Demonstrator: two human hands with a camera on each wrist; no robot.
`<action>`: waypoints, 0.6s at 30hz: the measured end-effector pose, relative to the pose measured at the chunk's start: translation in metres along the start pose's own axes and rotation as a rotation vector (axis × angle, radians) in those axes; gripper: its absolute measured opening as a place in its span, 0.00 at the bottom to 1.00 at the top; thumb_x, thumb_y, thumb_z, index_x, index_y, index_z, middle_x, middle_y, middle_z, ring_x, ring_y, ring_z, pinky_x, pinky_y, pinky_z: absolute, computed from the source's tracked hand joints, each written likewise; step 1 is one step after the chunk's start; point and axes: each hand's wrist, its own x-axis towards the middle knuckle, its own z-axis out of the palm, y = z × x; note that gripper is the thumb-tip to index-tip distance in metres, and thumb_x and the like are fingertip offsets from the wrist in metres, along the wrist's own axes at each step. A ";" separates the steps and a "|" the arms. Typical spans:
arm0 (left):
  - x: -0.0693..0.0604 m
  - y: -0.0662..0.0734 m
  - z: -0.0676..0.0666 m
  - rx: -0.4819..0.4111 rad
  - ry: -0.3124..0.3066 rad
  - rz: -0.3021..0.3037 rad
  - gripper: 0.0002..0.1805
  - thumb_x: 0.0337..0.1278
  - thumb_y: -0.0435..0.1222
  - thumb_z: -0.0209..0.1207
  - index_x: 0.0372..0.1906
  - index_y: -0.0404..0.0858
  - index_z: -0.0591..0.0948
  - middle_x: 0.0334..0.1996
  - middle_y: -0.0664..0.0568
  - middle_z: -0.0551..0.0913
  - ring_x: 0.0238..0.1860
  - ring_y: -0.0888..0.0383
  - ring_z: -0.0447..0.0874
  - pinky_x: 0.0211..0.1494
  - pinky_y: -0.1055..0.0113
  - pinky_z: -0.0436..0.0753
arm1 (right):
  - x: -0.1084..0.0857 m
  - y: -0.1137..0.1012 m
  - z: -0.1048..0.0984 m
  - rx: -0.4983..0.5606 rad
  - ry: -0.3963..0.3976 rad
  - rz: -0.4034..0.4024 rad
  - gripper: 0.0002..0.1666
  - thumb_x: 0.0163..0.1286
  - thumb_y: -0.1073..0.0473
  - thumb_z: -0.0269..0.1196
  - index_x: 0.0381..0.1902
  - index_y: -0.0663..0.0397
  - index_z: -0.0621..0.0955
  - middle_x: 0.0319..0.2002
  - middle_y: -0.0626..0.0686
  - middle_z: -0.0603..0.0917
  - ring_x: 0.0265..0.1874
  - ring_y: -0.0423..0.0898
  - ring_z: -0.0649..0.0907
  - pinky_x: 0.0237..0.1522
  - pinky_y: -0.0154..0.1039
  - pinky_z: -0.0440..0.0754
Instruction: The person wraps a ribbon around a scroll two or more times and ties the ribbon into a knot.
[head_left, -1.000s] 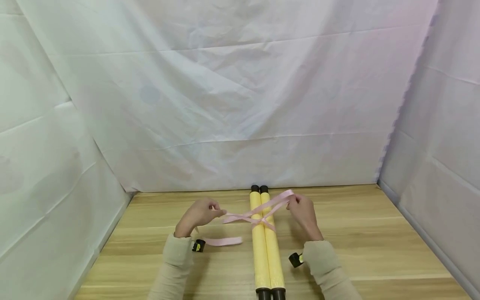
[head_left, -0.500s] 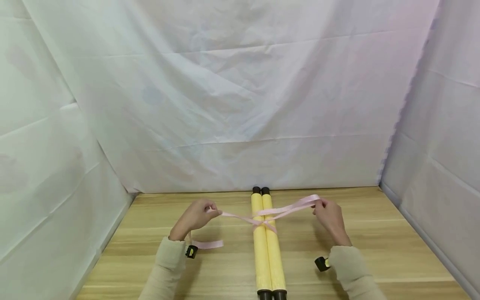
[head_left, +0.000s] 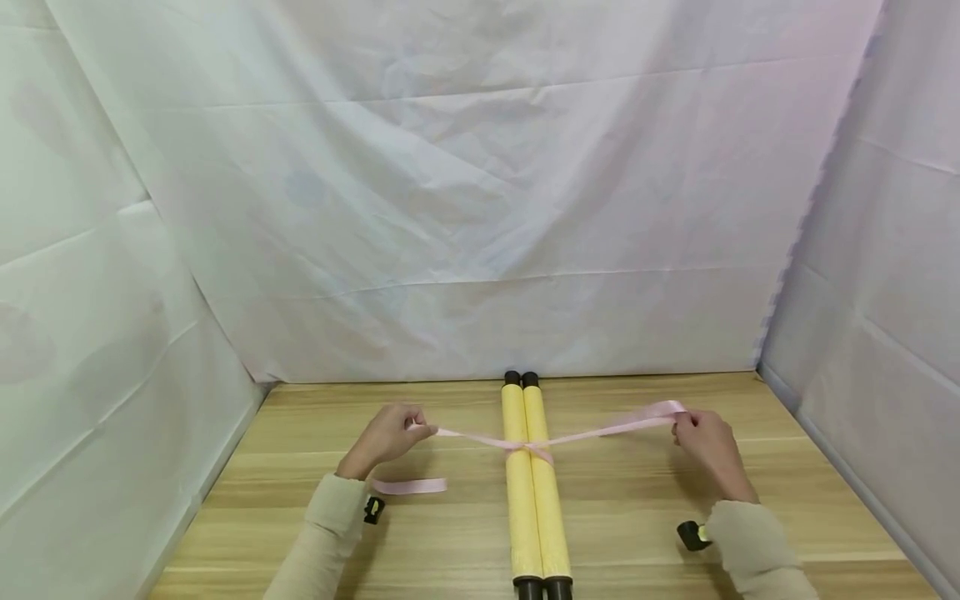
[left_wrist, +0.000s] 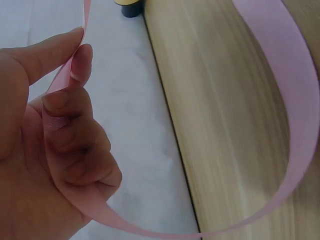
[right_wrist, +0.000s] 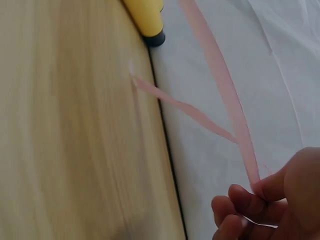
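Two yellow rods with black ends lie side by side on the table; the left rod and the right rod touch along their length. A pink ribbon is wrapped and crossed over them. To the left, my left hand pinches one side of the ribbon between thumb and forefinger, its other fingers curled round it; the tail loops down in the left wrist view. On the right, my right hand pinches the other side, and a loose end hangs from it in the right wrist view.
The wooden table ends at a white cloth backdrop. White cloth walls stand at the left and right. Black wrist cameras jut out under both sleeves.
My right hand has moved well to the right and my left hand slightly left. The ribbon is drawn straighter between them, and its loose right-hand end has slid off the rods.
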 end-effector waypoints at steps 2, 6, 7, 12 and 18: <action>-0.001 -0.003 0.001 -0.007 -0.018 -0.018 0.16 0.63 0.44 0.64 0.22 0.44 0.76 0.20 0.56 0.68 0.22 0.61 0.62 0.28 0.67 0.65 | -0.001 0.008 -0.004 -0.019 -0.041 0.002 0.29 0.78 0.52 0.39 0.31 0.63 0.82 0.26 0.53 0.83 0.27 0.47 0.76 0.30 0.40 0.70; -0.004 -0.010 0.004 -0.013 -0.059 -0.052 0.19 0.64 0.46 0.63 0.21 0.42 0.75 0.20 0.55 0.67 0.22 0.61 0.61 0.28 0.67 0.65 | -0.002 0.021 -0.008 -0.054 -0.088 0.006 0.27 0.77 0.53 0.41 0.22 0.59 0.76 0.19 0.49 0.74 0.21 0.46 0.71 0.25 0.40 0.67; -0.005 -0.011 0.005 -0.011 -0.068 -0.060 0.19 0.64 0.47 0.63 0.21 0.42 0.75 0.20 0.55 0.67 0.23 0.61 0.62 0.28 0.67 0.65 | -0.002 0.025 -0.009 -0.067 -0.093 0.001 0.26 0.77 0.53 0.41 0.21 0.57 0.74 0.17 0.49 0.71 0.20 0.46 0.70 0.24 0.40 0.66; -0.007 -0.017 0.010 -0.013 -0.117 -0.074 0.21 0.65 0.48 0.61 0.22 0.39 0.76 0.21 0.57 0.68 0.24 0.61 0.64 0.30 0.66 0.67 | -0.003 0.037 -0.012 -0.112 -0.143 0.002 0.26 0.77 0.53 0.43 0.17 0.53 0.68 0.16 0.48 0.67 0.18 0.45 0.69 0.23 0.40 0.65; -0.008 -0.030 0.013 -0.091 -0.194 -0.034 0.22 0.68 0.46 0.59 0.21 0.36 0.75 0.16 0.59 0.65 0.19 0.62 0.60 0.27 0.68 0.66 | 0.000 0.048 -0.006 -0.134 -0.227 0.014 0.28 0.79 0.52 0.41 0.21 0.55 0.75 0.18 0.49 0.71 0.19 0.46 0.70 0.25 0.40 0.67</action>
